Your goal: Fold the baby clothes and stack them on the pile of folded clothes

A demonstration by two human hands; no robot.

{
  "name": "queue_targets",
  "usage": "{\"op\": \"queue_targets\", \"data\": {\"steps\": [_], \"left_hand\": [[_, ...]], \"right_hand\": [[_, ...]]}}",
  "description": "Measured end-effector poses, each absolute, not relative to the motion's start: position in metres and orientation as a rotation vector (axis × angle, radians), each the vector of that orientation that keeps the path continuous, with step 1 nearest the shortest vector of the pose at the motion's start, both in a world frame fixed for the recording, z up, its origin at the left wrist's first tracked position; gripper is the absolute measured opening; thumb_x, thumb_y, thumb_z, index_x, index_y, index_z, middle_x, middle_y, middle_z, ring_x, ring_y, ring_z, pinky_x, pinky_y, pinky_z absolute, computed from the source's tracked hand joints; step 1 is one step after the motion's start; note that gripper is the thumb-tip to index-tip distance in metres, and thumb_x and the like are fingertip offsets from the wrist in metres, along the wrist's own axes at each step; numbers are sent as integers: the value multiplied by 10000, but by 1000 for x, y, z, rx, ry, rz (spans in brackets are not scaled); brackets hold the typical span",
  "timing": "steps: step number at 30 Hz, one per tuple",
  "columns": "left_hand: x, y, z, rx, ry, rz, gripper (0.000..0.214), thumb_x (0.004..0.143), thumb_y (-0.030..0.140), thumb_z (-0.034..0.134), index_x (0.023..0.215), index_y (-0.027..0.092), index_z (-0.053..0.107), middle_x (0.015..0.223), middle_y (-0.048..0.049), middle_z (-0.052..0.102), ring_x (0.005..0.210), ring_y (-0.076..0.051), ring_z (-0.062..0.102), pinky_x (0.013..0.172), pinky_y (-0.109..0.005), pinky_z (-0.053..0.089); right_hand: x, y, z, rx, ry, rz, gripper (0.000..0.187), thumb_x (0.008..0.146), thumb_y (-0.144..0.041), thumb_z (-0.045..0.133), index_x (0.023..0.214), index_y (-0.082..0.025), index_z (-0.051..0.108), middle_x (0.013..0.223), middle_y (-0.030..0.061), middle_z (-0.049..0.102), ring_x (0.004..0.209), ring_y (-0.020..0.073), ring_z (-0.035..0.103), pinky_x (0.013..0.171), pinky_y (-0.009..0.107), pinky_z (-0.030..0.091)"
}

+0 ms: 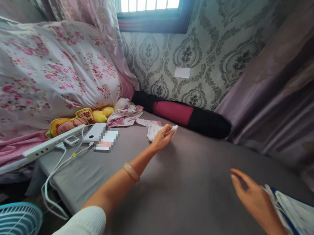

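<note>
My left hand [162, 138] reaches out over the grey sheet, a beige bangle on its wrist. Its fingers are closed on a small white printed cloth [152, 132], whose white edge sticks out past the fingertips. Just behind that lies a crumpled pink and white patterned garment [124, 116]. My right hand [251, 194] hovers over the sheet at the right with thumb and fingers apart, holding nothing. Close beside it is a stack of white and dark blue fabric [295, 213], partly hidden by my forearm.
A long black and red bag [183, 115] lies along the wall. To the left are a power strip [54, 142], white cables [48, 182], a white device [94, 132], a pixelated item [106, 140] and yellow plush toys [68, 124]. A blue fan [14, 218] stands below the bed's edge.
</note>
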State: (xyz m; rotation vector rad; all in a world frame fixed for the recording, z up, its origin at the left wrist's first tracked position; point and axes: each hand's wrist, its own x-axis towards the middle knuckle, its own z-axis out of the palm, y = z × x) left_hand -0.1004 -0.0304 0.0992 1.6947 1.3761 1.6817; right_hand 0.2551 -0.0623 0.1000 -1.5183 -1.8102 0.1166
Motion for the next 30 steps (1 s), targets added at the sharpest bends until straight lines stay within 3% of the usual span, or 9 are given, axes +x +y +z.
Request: {"op": "queue_targets", "data": {"steps": [3, 6, 11, 14, 17, 20, 25, 30], "left_hand": [[-67, -48, 104, 1655, 1226, 1637, 207, 883, 400, 515, 860, 195, 496, 719, 33, 504, 658, -95, 466, 605, -214, 362], [-42, -64, 111, 1577, 1021, 1594, 256, 877, 444, 534, 854, 195, 483, 693, 40, 482, 602, -79, 434, 559, -206, 343], [-20, -88, 136, 1368, 713, 1533, 387, 800, 539, 623, 877, 190, 475, 699, 33, 522, 584, -73, 472, 540, -196, 379], [-17, -100, 153, 1266, 635, 1547, 408, 768, 536, 664, 882, 191, 478, 725, 27, 558, 607, -79, 511, 559, -195, 416], [-22, -104, 160, 1222, 615, 1592, 380, 771, 501, 676, 898, 192, 493, 727, 33, 574, 599, -74, 519, 558, -186, 420], [-32, -97, 154, 1165, 676, 1687, 368, 765, 487, 681, 903, 200, 497, 728, 37, 582, 603, -79, 535, 557, -184, 420], [-52, -79, 132, 1017, 987, 1792, 342, 758, 481, 668, 874, 201, 509, 633, 53, 556, 520, -73, 498, 492, -174, 373], [-57, -79, 120, 968, 1065, 1637, 375, 692, 477, 710, 856, 181, 548, 625, 34, 588, 501, -79, 507, 477, -185, 380]], "right_hand": [[216, -63, 90, -1413, -1920, 289, 386, 765, -538, 504, 994, -285, 684, 981, 101, 712, 974, 286, 666, 804, 446, 553], [184, -61, 78, -1296, -1954, 441, 497, 802, -493, 478, 1194, -209, 590, 1175, 122, 657, 1077, 263, 629, 946, 448, 493], [154, -58, 71, -1183, -1916, 598, 622, 806, -454, 528, 1362, -192, 431, 1331, 127, 554, 1157, 248, 579, 936, 411, 495], [152, -57, 72, -1158, -1934, 661, 518, 824, -442, 522, 1283, -203, 536, 1210, 103, 641, 1097, 259, 613, 913, 402, 495], [159, -58, 76, -1186, -1958, 688, 385, 826, -469, 537, 1051, -197, 691, 1004, 77, 719, 982, 279, 651, 850, 390, 503], [172, -64, 89, -1172, -1931, 843, 376, 790, -521, 589, 849, -178, 731, 818, 45, 726, 808, 250, 663, 729, 345, 522], [192, -79, 135, -1129, -1680, 1166, 398, 700, -530, 719, 901, -187, 732, 788, 50, 724, 669, 197, 649, 593, 274, 515], [197, -81, 156, -1078, -1378, 1332, 362, 621, -500, 800, 809, -200, 723, 689, 17, 701, 525, 133, 600, 487, 218, 468]]}}
